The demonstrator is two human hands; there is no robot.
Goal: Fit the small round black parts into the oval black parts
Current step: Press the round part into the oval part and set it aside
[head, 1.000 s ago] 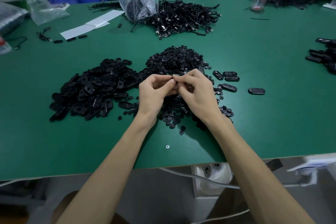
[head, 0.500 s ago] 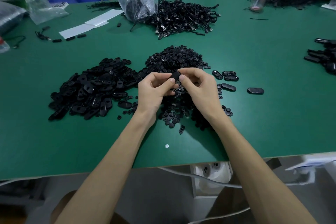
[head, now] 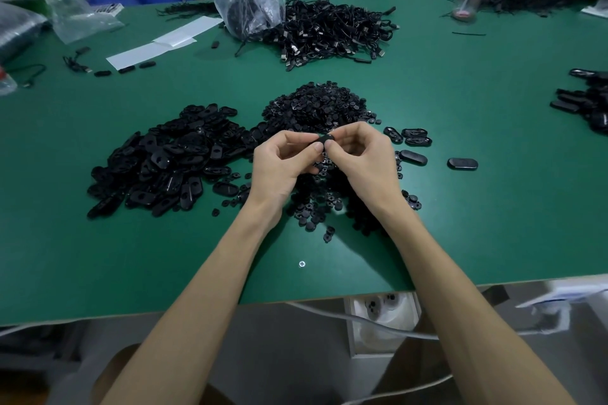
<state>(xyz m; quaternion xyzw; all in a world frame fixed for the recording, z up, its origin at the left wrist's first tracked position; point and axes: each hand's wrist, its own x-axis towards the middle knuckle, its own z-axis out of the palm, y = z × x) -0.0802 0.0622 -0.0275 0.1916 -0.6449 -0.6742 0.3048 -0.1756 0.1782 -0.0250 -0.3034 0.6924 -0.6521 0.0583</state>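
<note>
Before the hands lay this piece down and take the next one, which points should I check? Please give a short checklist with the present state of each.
1. Piece gripped: the left hand and the right hand both pinch the black part at the fingertips: ok.
2. Round part fully seated in the oval: the fingertips hide the joint: cannot tell.
3. Ovals in stock: a pile of oval parts lies left of the left hand: ok.
4. Rounds in stock: a pile of round parts lies beyond and under the hands: ok.
5. Place to lay it: bare green table shows beside the separate ovals on the right: ok.
</note>
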